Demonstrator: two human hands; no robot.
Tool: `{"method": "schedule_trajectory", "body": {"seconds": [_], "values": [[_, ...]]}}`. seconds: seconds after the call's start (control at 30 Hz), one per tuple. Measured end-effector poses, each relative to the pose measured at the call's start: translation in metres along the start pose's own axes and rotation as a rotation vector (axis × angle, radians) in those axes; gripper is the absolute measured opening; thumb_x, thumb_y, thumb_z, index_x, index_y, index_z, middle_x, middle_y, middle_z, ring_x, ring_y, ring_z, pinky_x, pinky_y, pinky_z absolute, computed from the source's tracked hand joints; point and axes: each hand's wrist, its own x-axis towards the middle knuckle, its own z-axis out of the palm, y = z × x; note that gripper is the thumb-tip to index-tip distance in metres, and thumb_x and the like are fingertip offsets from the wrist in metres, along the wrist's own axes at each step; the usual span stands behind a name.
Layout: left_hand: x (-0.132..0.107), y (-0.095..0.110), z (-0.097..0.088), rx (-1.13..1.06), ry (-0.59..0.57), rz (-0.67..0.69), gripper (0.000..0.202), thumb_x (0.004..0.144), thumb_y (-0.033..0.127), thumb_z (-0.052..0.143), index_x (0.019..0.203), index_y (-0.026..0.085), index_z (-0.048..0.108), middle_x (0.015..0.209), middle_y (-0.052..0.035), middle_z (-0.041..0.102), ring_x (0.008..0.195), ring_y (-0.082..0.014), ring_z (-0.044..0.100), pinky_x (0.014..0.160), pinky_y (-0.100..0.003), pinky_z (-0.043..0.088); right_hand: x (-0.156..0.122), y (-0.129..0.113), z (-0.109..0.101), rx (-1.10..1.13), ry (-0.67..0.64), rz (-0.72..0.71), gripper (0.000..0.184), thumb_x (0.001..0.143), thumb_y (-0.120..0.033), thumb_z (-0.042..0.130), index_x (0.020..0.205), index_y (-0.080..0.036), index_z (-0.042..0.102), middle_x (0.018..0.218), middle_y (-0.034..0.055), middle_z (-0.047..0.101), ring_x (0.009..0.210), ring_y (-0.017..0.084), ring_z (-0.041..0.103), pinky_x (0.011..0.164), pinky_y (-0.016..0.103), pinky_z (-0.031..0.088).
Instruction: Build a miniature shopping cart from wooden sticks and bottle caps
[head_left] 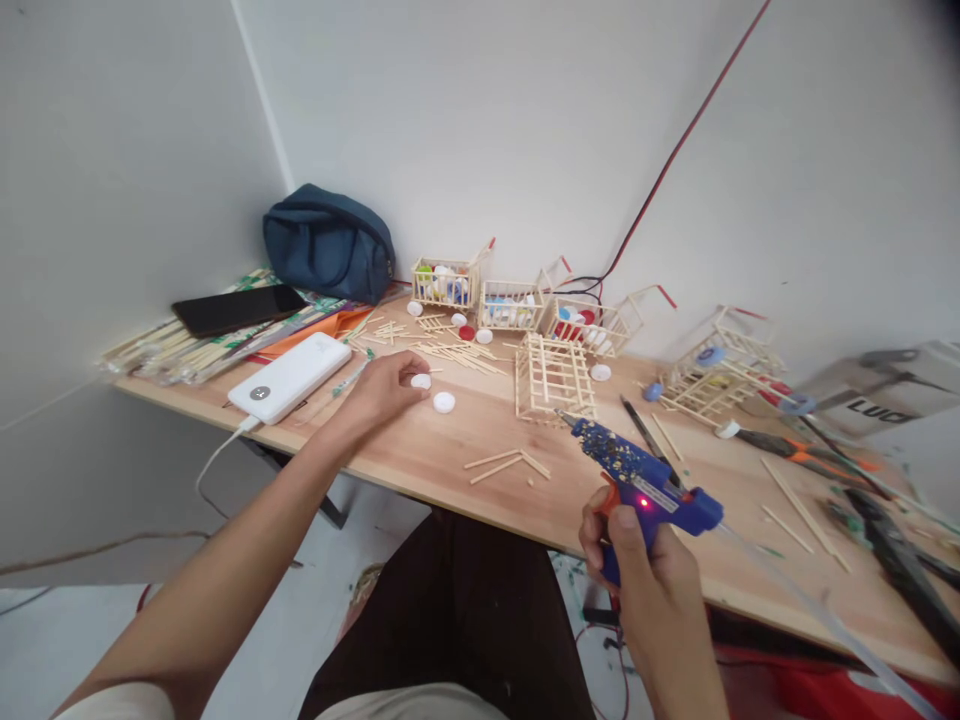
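My right hand is closed round the handle of a blue glue gun, whose red light is on and whose nozzle points left toward a small crate of wooden sticks. My left hand reaches over the wooden table, fingers pinched on a white bottle cap. A second white cap lies just right of it. A few loose sticks lie between my hands.
A white power bank, a black phone and a blue pouch sit at the left. Several stick carts holding caps line the wall. Pliers, sticks and tools crowd the right side.
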Motion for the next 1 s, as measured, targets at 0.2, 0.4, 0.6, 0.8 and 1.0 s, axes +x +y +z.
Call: {"method": "schedule_trajectory", "body": {"seconds": [0.2, 0.4, 0.6, 0.8, 1.0], "values": [[0.028, 0.023, -0.008, 0.06, 0.183, 0.14, 0.026, 0.073, 0.025, 0.058, 0.094, 0.016, 0.072, 0.099, -0.0078, 0.073, 0.09, -0.0223, 0.065, 0.077, -0.032, 0.049, 0.006, -0.003, -0.003, 0.041, 0.072, -0.055, 0.04, 0.087, -0.058, 0.054, 0.085, -0.018, 0.054, 0.062, -0.0015, 0.051, 0.05, 0.009, 0.043, 0.043, 0.019, 0.032], [0.08, 0.041, 0.003, 0.119, 0.206, 0.204, 0.019, 0.072, 0.015, 0.057, 0.078, 0.018, 0.075, 0.083, -0.0066, 0.074, 0.082, -0.0225, 0.065, 0.082, -0.033, 0.046, 0.006, 0.001, -0.011, 0.106, 0.117, -0.001, 0.042, 0.083, -0.06, 0.059, 0.086, -0.018, 0.054, 0.065, -0.0004, 0.052, 0.05, 0.01, 0.045, 0.043, 0.02, 0.035], [0.099, 0.032, -0.012, 0.129, 0.284, 0.179, 0.014, 0.071, 0.017, 0.061, 0.073, 0.019, 0.075, 0.069, -0.004, 0.071, 0.076, -0.0218, 0.064, 0.077, -0.03, 0.044, 0.011, 0.019, -0.025, 0.212, 0.149, -0.048, 0.035, 0.084, -0.054, 0.061, 0.091, -0.019, 0.056, 0.068, 0.0, 0.055, 0.052, 0.01, 0.046, 0.046, 0.02, 0.038], [0.117, 0.053, 0.007, 0.15, 0.237, 0.246, 0.016, 0.074, 0.02, 0.061, 0.079, 0.018, 0.076, 0.078, -0.0035, 0.074, 0.075, -0.0195, 0.063, 0.077, -0.029, 0.044, 0.023, 0.03, -0.021, 0.246, 0.156, -0.149, 0.033, 0.089, -0.052, 0.055, 0.087, -0.019, 0.055, 0.064, -0.0017, 0.05, 0.053, 0.009, 0.045, 0.048, 0.02, 0.038], [0.147, 0.089, 0.045, 0.188, 0.121, 0.372, 0.022, 0.075, 0.013, 0.057, 0.086, 0.016, 0.076, 0.083, -0.0076, 0.074, 0.081, -0.0208, 0.064, 0.083, -0.032, 0.044, 0.03, 0.035, -0.019, 0.251, 0.169, -0.14, 0.033, 0.088, -0.051, 0.056, 0.085, -0.019, 0.054, 0.065, -0.0019, 0.051, 0.052, 0.009, 0.045, 0.046, 0.019, 0.036]]}}
